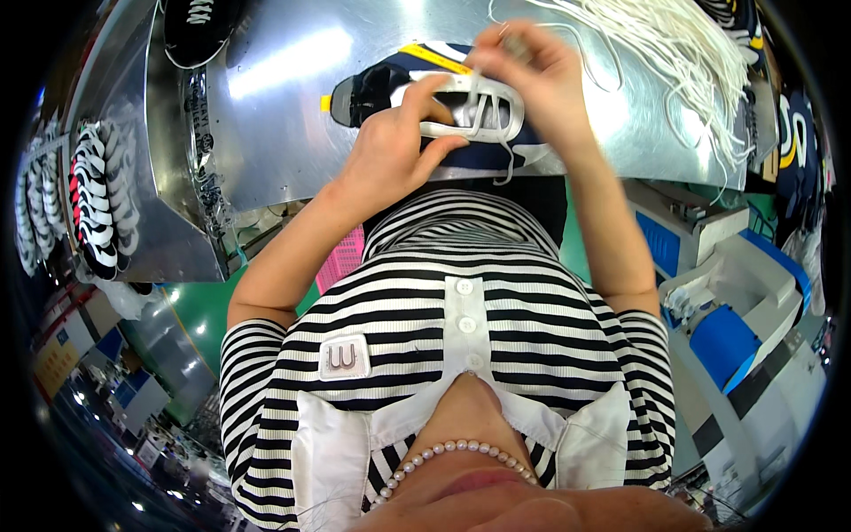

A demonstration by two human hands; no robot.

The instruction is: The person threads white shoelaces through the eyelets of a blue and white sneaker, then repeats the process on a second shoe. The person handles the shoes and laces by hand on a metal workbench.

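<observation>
A navy, white and yellow shoe upper lies on the metal table, its black heel end to the left. White shoelace criss-crosses part of its white eyelet band, and a loose end hangs over the near side. My left hand grips the white band, thumb on the near edge and fingers at the far one. Just above the upper's far side, my right hand is closed, with a strand of lace running up to its fingertips. Motion blurs those fingers, and a small object by them cannot be made out.
A heap of loose white laces covers the table's far right. One black shoe stands at the far left. Several shoes hang on a rack beyond the left edge. More navy uppers are at right, above a grey-and-blue machine.
</observation>
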